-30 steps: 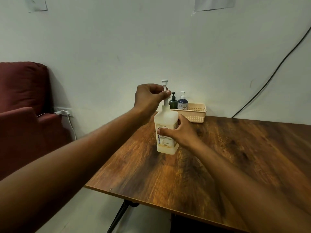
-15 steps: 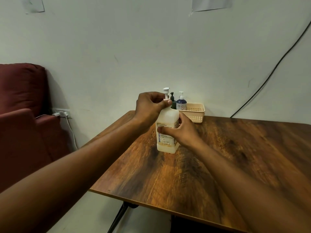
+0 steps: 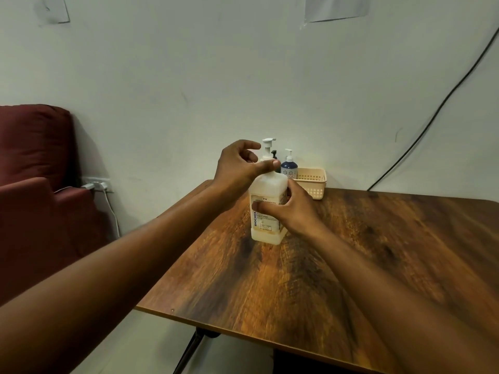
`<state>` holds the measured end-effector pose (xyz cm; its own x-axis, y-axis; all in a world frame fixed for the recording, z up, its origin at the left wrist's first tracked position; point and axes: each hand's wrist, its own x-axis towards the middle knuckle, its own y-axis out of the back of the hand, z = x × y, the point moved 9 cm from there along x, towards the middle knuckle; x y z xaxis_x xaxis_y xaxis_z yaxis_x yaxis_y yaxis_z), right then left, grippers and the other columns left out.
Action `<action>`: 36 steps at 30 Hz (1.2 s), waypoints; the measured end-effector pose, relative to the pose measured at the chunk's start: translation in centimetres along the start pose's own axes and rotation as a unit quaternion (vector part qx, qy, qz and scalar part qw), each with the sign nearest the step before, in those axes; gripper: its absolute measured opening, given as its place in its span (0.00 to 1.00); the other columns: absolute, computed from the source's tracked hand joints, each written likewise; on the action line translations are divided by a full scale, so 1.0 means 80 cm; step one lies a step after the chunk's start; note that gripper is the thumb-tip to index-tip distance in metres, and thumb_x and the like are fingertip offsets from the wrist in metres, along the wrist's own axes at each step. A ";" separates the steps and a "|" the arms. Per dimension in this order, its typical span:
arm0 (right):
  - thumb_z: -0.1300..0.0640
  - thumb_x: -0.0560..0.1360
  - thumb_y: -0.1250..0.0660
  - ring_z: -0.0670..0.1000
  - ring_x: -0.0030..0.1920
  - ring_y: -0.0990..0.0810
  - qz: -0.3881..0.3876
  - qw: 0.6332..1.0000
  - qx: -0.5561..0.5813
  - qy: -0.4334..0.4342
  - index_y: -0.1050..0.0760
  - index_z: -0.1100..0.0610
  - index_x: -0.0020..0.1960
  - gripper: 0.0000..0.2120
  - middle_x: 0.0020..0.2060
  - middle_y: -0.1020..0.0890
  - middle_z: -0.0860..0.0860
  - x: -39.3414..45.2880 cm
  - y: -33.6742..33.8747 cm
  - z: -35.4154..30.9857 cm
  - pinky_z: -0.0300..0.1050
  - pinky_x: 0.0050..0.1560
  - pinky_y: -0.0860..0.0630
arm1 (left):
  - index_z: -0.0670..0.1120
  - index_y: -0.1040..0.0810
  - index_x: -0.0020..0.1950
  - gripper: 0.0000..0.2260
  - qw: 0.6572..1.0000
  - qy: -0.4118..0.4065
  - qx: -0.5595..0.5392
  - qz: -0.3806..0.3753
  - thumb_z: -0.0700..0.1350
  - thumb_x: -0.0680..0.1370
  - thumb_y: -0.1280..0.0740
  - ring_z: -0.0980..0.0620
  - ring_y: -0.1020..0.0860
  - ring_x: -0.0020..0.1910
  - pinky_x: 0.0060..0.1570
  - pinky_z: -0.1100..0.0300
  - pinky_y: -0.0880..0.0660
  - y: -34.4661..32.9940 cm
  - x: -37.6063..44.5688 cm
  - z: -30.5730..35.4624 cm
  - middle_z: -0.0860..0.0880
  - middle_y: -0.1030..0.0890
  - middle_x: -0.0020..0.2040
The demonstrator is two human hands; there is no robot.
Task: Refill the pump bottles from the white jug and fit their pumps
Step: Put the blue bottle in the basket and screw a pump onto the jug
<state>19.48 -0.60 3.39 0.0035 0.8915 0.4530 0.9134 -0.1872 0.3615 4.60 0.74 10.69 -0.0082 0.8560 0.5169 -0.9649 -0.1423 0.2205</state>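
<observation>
Seated now, the white pump [image 3: 267,149] stands lower in the neck than a second ago, when it rose well clear of the bottle.

The left hand [image 3: 241,166] curls at the pump's collar, thumb tip against it and forefinger lifted; whether it truly pinches the collar is hard to tell. The right hand [image 3: 293,210] is closed around the labelled white bottle [image 3: 267,205], which stands upright on the wooden table [image 3: 351,265]. Behind it, by the wall, a dark bottle [image 3: 275,155] and a blue bottle [image 3: 289,167] stand beside a cream basket [image 3: 313,182].
</observation>
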 end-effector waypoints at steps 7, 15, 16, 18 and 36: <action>0.49 0.67 0.20 0.47 0.53 0.19 -0.006 1.000 0.028 -0.012 0.29 0.51 0.66 0.32 0.55 0.18 0.48 -0.005 0.003 0.004 0.43 0.48 0.20 | 0.42 0.21 0.67 0.16 0.991 0.037 -0.002 -0.126 0.36 0.80 0.28 0.49 0.15 0.57 0.58 0.55 0.19 -0.013 0.009 0.001 0.43 0.14 0.56; 0.47 0.67 0.21 0.48 0.54 0.18 -0.004 1.000 -0.001 0.002 0.29 0.50 0.66 0.31 0.57 0.18 0.48 -0.001 0.003 -0.005 0.49 0.52 0.18 | 0.39 0.17 0.55 0.16 0.997 0.007 0.003 -0.078 0.48 0.74 0.21 0.45 0.17 0.48 0.50 0.52 0.18 -0.019 0.001 0.014 0.43 0.16 0.48; 0.47 0.67 0.21 0.48 0.54 0.18 -0.004 1.000 0.000 0.003 0.29 0.50 0.66 0.31 0.57 0.18 0.48 -0.002 0.003 -0.004 0.49 0.52 0.18 | 0.38 0.16 0.54 0.15 0.998 0.005 -0.001 -0.070 0.47 0.74 0.21 0.41 0.16 0.49 0.52 0.47 0.17 -0.018 0.001 0.014 0.41 0.15 0.49; 0.47 0.67 0.20 0.47 0.53 0.18 -0.006 1.000 0.008 0.002 0.28 0.50 0.65 0.31 0.56 0.18 0.48 -0.003 0.005 -0.001 0.49 0.51 0.18 | 0.39 0.15 0.54 0.10 0.997 0.010 -0.008 -0.076 0.44 0.76 0.23 0.39 0.15 0.55 0.57 0.43 0.18 -0.017 0.003 0.012 0.39 0.13 0.53; 0.45 0.66 0.20 0.49 0.53 0.17 -0.015 1.000 0.021 -0.010 0.26 0.50 0.65 0.31 0.55 0.17 0.48 -0.004 0.018 -0.007 0.56 0.55 0.18 | 0.40 0.19 0.65 0.12 0.985 0.050 -0.058 -0.157 0.39 0.82 0.32 0.48 0.17 0.62 0.65 0.50 0.25 -0.019 0.009 0.009 0.44 0.14 0.60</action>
<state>20.56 -1.42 4.24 -0.0163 0.9048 0.4254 0.9296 -0.1430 0.3397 6.30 1.21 11.33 0.2753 0.8943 0.3527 -0.9474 0.1900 0.2575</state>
